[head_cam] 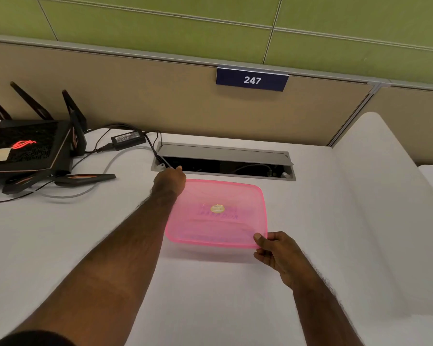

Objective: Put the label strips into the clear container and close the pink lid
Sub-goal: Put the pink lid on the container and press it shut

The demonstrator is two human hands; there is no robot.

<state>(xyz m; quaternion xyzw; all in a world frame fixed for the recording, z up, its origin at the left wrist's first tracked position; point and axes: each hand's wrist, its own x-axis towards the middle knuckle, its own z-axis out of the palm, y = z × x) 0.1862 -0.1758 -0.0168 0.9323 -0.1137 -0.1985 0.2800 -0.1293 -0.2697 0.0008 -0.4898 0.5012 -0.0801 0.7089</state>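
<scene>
Item: pink lid (216, 216), translucent, rounded rectangle, small gold round sticker (217, 208) near its middle with faint lettering around it. Location: over the white desk (235, 295), middle of the view, just in front of the open cable tray (223, 161). Long axis runs left to right across me; the short sides face left and right. The near edge looks raised off the desk and casts a pinkish shadow beneath; whether the clear container sits under it I cannot tell.

Item: my right hand (276, 250). Thumb on top of the lid's near right corner, fingers curled beneath, pinching that corner.

Item: my left hand (170, 179). Reached forward to the lid's far left corner, back of the hand toward me; fingers hidden, so I cannot tell how the grip stands or whether it touches the lid.

Item: black router (25, 148) with upright antennas and a glowing red emblem, far left of the desk, well apart from the lid.

Item: black power adapter (128, 139) with cables, between router and tray.

Item: blue number plate (252, 79) reading 247, on the partition behind.
</scene>
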